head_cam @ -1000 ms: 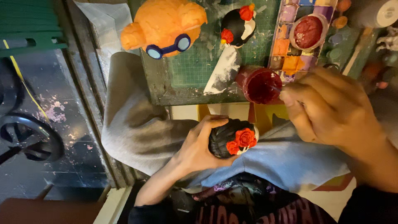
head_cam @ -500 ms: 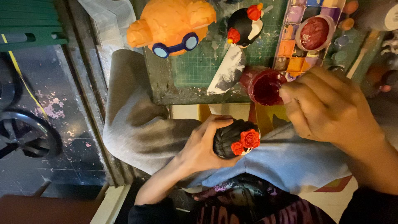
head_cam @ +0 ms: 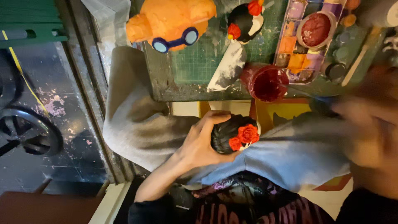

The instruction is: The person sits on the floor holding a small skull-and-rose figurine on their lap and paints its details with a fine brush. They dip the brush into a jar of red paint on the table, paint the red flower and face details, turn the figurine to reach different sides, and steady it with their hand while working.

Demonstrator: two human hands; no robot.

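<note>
My left hand (head_cam: 199,143) is shut around a small black round figurine (head_cam: 226,135) with red flowers (head_cam: 248,133) on its side, held over my lap. My right hand (head_cam: 369,124) is a blur at the right, fingers curled. A thin dark paintbrush (head_cam: 309,93) runs from it toward a cup of red paint water (head_cam: 267,83) at the table's near edge. The hand is apart from the figurine.
On the green cutting mat (head_cam: 199,62) stand an orange figure with blue goggles (head_cam: 172,20), a second black figurine with red flowers (head_cam: 244,20) and a white cone piece (head_cam: 228,68). A paint palette (head_cam: 306,37) lies behind the cup. Grey cloth (head_cam: 137,116) and blue cloth (head_cam: 298,153) cover my lap. A wheel (head_cam: 25,132) is at the left.
My right hand has pulled back from the red cup toward the right and down, now blurred. My left hand keeps the figurine in place.
</note>
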